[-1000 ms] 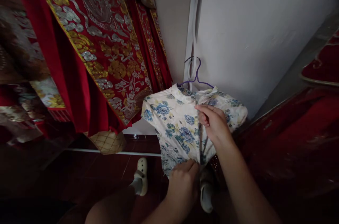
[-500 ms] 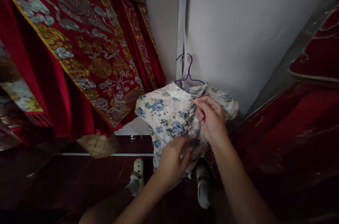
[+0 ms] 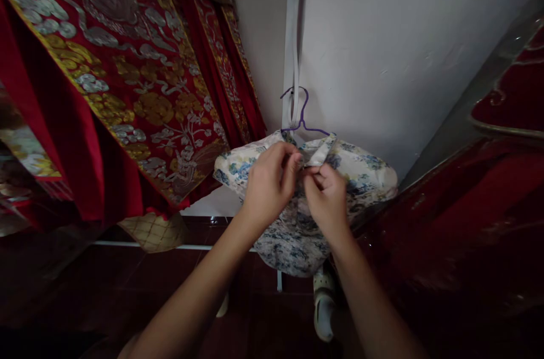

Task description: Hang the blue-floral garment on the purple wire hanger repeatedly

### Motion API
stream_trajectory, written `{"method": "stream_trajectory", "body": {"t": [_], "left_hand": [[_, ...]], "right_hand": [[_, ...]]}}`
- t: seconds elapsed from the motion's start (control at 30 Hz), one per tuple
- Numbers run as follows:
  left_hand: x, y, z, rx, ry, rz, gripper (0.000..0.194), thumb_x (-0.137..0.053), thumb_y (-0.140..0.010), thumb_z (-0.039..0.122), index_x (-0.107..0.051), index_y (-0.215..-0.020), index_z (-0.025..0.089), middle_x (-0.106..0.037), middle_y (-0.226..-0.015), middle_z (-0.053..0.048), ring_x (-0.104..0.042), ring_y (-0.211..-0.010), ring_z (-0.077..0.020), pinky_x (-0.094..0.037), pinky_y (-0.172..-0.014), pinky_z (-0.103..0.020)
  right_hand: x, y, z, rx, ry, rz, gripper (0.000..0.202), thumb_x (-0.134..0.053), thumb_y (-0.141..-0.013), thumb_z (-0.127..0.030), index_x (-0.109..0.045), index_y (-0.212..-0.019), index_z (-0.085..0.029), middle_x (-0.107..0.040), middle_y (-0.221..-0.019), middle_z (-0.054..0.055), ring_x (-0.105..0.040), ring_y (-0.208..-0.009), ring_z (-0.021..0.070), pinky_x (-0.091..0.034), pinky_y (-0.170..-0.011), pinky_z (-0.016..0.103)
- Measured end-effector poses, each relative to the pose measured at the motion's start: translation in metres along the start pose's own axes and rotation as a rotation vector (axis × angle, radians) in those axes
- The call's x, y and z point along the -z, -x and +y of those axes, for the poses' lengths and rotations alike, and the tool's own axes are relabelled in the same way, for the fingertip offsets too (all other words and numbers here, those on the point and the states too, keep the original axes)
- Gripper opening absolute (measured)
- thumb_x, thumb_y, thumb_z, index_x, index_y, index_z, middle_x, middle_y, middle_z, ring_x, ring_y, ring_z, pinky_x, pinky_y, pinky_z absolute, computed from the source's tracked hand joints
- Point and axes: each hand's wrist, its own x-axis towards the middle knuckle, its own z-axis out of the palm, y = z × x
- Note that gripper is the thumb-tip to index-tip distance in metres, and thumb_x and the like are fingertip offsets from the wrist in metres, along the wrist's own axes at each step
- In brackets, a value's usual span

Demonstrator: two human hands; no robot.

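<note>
A white shirt with blue flowers (image 3: 289, 254) hangs on a purple hanger (image 3: 302, 115) in front of the wall. My left hand (image 3: 272, 175) pinches the shirt's front edge just below the collar, thumb against fingers. Close beside it, my right hand (image 3: 327, 195) is also closed on the shirt's front, near the right side of the collar. The fingertips of both hands almost meet at the neckline. Whatever small part of the cloth lies between them is hidden.
A red cloth embroidered in gold and silver (image 3: 157, 87) hangs at left. White cords (image 3: 296, 36) run down the wall to the hanger. At right stands a dark red, glossy object (image 3: 459, 223). A pale clog (image 3: 323, 305) is on the dark tiled floor (image 3: 250, 313).
My left hand has risen from the shirt's lower front to the collar and gripped there. My right hand has dropped slightly, and the shirt's lower part now bunches and billows.
</note>
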Motion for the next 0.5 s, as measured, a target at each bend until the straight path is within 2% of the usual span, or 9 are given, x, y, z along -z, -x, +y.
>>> {"method": "stream_trajectory", "body": {"t": [0.07, 0.13, 0.27, 0.4, 0.5], "left_hand": [[0.007, -0.002, -0.008, 0.038, 0.004, 0.090, 0.017, -0.049, -0.099, 0.027, -0.060, -0.092, 0.016, -0.064, -0.084, -0.004, -0.059, -0.079, -0.0147, -0.043, -0.076, -0.027], [0.017, -0.007, -0.024, 0.109, 0.015, 0.184, 0.019, -0.050, -0.099, 0.030, -0.061, -0.091, 0.016, -0.062, -0.082, -0.003, -0.057, -0.079, -0.0143, -0.042, -0.076, -0.026], [0.034, -0.011, -0.077, 0.316, 0.182, 0.366, 0.019, -0.055, -0.095, 0.026, -0.060, -0.079, 0.016, -0.057, -0.070, 0.001, -0.052, -0.068, -0.0118, -0.040, -0.067, -0.023], [0.038, 0.000, -0.127, 0.694, 0.577, 0.617, 0.023, -0.055, -0.091, 0.014, -0.055, -0.068, 0.016, -0.053, -0.063, 0.003, -0.049, -0.058, -0.0090, -0.041, -0.064, -0.021], [0.033, 0.018, -0.147, 0.966, 0.885, 0.748, 0.025, -0.051, -0.092, 0.011, -0.052, -0.067, 0.016, -0.052, -0.060, 0.003, -0.051, -0.055, -0.0087, -0.045, -0.063, -0.021]], "right_hand": [[-0.004, 0.005, 0.013, -0.025, 0.048, -0.034, 0.010, -0.057, -0.081, -0.021, -0.054, -0.071, -0.020, -0.051, -0.058, -0.005, -0.045, -0.051, 0.0097, -0.032, -0.051, 0.023], [-0.005, 0.012, 0.025, -0.059, 0.080, -0.082, 0.014, -0.057, -0.080, -0.020, -0.052, -0.067, -0.020, -0.046, -0.055, -0.006, -0.043, -0.050, 0.0096, -0.030, -0.050, 0.023], [0.002, 0.027, 0.038, -0.122, 0.058, -0.142, 0.014, -0.060, -0.078, -0.019, -0.053, -0.066, -0.020, -0.045, -0.056, -0.006, -0.040, -0.052, 0.0096, -0.028, -0.051, 0.023], [0.005, 0.040, 0.041, -0.177, 0.006, -0.181, 0.014, -0.060, -0.078, -0.022, -0.055, -0.066, -0.020, -0.049, -0.060, -0.005, -0.041, -0.053, 0.0098, -0.029, -0.051, 0.023], [0.006, 0.048, 0.044, -0.221, 0.014, -0.188, 0.015, -0.060, -0.079, -0.022, -0.054, -0.065, -0.020, -0.045, -0.056, -0.006, -0.038, -0.051, 0.0097, -0.027, -0.050, 0.023]]}}
